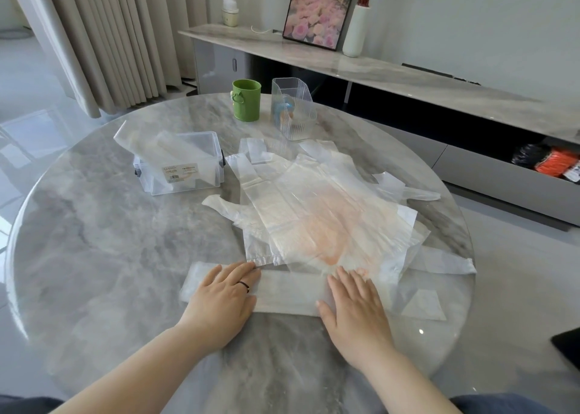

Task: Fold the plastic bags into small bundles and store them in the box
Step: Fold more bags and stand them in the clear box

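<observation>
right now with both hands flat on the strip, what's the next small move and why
Probably fold the left end of the strip over toward the middle. It lies pressed flat as a long band under the left hand and right hand, and looks longer than the box.

L hand [219,297] & R hand [354,310] lie flat on folded bag strip [288,291], box [188,179] prob. holding bags.

Glossy marble-look table [94,241]; thin translucent plastic bags [329,219]; clear hard plastic box [185,175]; green matt cup [246,99]
</observation>
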Tool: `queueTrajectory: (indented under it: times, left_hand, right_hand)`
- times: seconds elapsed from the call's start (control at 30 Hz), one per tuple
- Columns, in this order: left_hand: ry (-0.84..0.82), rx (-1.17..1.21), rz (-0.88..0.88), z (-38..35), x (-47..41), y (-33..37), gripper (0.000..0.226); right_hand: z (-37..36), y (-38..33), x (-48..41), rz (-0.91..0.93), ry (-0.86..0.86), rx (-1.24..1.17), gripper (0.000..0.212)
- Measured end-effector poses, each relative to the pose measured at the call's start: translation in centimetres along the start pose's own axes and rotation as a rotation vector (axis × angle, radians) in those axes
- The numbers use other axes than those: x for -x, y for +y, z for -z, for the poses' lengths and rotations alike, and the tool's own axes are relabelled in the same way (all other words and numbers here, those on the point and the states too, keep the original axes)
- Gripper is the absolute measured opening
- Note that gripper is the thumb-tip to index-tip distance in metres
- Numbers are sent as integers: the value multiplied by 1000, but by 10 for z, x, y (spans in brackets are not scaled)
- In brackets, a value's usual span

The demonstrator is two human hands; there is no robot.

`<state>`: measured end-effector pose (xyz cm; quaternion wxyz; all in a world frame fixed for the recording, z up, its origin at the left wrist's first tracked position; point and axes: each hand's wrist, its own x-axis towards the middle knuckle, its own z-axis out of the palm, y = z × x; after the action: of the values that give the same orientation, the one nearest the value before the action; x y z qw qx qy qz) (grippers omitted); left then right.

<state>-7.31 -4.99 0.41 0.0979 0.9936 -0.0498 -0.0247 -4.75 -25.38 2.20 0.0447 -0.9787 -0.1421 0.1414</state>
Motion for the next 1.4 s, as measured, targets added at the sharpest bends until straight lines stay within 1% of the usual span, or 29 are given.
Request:
queueTrajectory:
  times: [0.03, 0.07, 0.1, 0.13, 0.17, 0.2, 0.23, 0.27, 0.3, 0.4, 0.47, 0.53, 0.63, 0.67, 0.7, 0.73, 0.8, 0.83, 0.9, 0.93, 0.97, 1.07, 1.17, 1.23, 1.27, 1.33, 1.37, 1.4]
  left_hand:
    - [-37, 71, 21, 9, 0, 0, 42]
    - [28, 86, 0, 11, 2, -1, 38]
    - [74, 121, -19, 8, 2, -7, 38]
    - [33, 124, 19, 8, 1, -10, 41]
    - [4, 100, 40, 11, 2, -11, 42]
    - [-4, 77, 40, 12, 4, -16, 41]
    - [-22, 91, 40, 11, 6, -20, 40]
    - [-32, 112, 39, 12, 8, -22, 39]
    - [-22, 125, 33, 12, 10, -24, 38]
    - [4, 178, 15, 10, 14, -30, 37]
    - [-10, 191, 26, 13, 18, -32, 37]
    - [-11, 182, 34, 12, 21, -36, 38]
    - [15, 197, 62, 14, 24, -39, 40]
    - [37, 198, 66, 14, 25, -40, 41]
    - [81, 172, 55, 14, 26, -40, 41]
    - [121, 113, 35, 16, 26, -42, 43]
    - [235, 84, -3, 14, 25, -47, 43]
    - [276, 109, 6, 14, 24, -48, 39]
    - [375, 134, 17, 14, 23, -48, 37]
    - [405, 151, 9, 15, 23, -47, 37]
    - [399, 163, -3, 15, 23, -47, 36]
    - [253, 169, -42, 20, 27, -44, 34]
    - [137, 126, -92, 23, 30, -32, 29]
    - [77, 144, -126, 11, 32, -34, 35]
    - [21, 158, -106, 11, 32, -33, 37]
    - [0, 160, -77, 12, 33, -31, 38]
    - [-8, 161, -69, 10, 35, -31, 37]
    - [2, 162, -76, 10, 35, -32, 37]
  right_hand:
    - [0, -2, -1, 42, 75, -21, 118]
    - [4, -6, -3, 122, 177, 11, 94]
    - [10, -11, -3, 173, 258, 8, 70]
    - [16, -16, -4, 203, 321, 11, 52]
    - [22, -22, -5, 235, 285, 6, 43]
    - [26, -28, -9, 299, 266, -12, 39]
    - [28, -31, -14, 340, 163, -66, 37]
    - [30, -36, -20, 344, 51, -91, 36]
    - [32, -42, -26, 335, -21, -78, 36]
    - [33, -59, -43, 296, -131, -23, 35]
    - [36, -68, -49, 263, -230, 26, 31]
    - [39, -77, -54, 268, -333, 92, 29]
    - [37, -88, -57, 286, -471, 115, 29]
    - [35, -90, -58, 288, -507, 92, 25]
    - [33, -91, -60, 284, -540, 52, 16]
    - [32, -92, -61, 277, -552, -5, 9]
    - [30, -91, -64, 230, -525, -196, 26]
    - [29, -89, -65, 189, -496, -323, 30]
    - [26, -87, -67, 98, -400, -567, 31]
    - [24, -86, -68, 45, -337, -655, 30]
    - [20, -85, -70, -4, -271, -704, 29]
    - [13, -83, -76, -119, -94, -725, 34]
    - [12, -81, -79, -148, -52, -747, 32]
    - [14, -79, -78, -122, -49, -749, 21]
    - [16, -78, -75, -110, -28, -736, 15]
    - [15, -72, -68, -58, 43, -641, 18]
    - [15, -69, -61, 3, 99, -563, 19]
    - [15, -66, -51, 107, 176, -479, 18]
